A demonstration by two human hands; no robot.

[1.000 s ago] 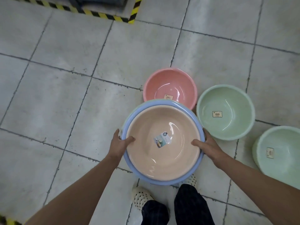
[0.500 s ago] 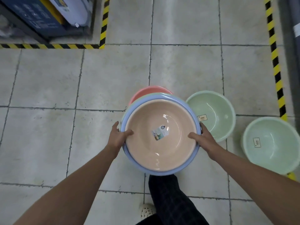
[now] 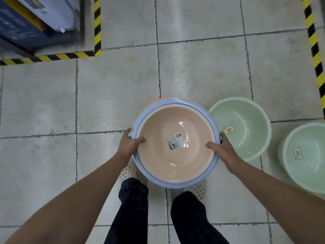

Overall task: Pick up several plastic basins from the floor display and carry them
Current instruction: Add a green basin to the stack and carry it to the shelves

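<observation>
Plastic basins nested into one stack point(image 3: 175, 185) hang in front of the person's legs, seemingly lifted off the floor, since the stack's lower edge covers the toes of the perforated shoes point(image 3: 127, 172). The left hand point(image 3: 129, 144) clasps the near-left rim, thumb hooked inside and fingers curled beneath. The right hand point(image 3: 224, 149) grips the opposite rim the same way.

The pick-up looks done and the carrying seems under way. Whether more basins should be gathered I cannot tell.

The innermost peach basin point(image 3: 154, 155) is round, smooth and glossy, with curved highlights and a paper label point(image 3: 175, 143) on its bottom. It sits in a matte blue basin point(image 3: 215, 124) with a rolled lip. Slivers of pink and green rim point(image 3: 159, 100) show behind the stack's far edge. Whether they belong to the stack or stand on the floor I cannot tell.

A pale green basin point(image 3: 249, 117) stands on the floor just beside the stack's right, and a second green basin point(image 3: 309, 166) lies farther right. Both are deep, thin-walled and stickered.

The floor point(image 3: 114, 94) is scuffed grey tile with dark grout, edged by yellow-black hazard tape point(image 3: 52, 57).
</observation>
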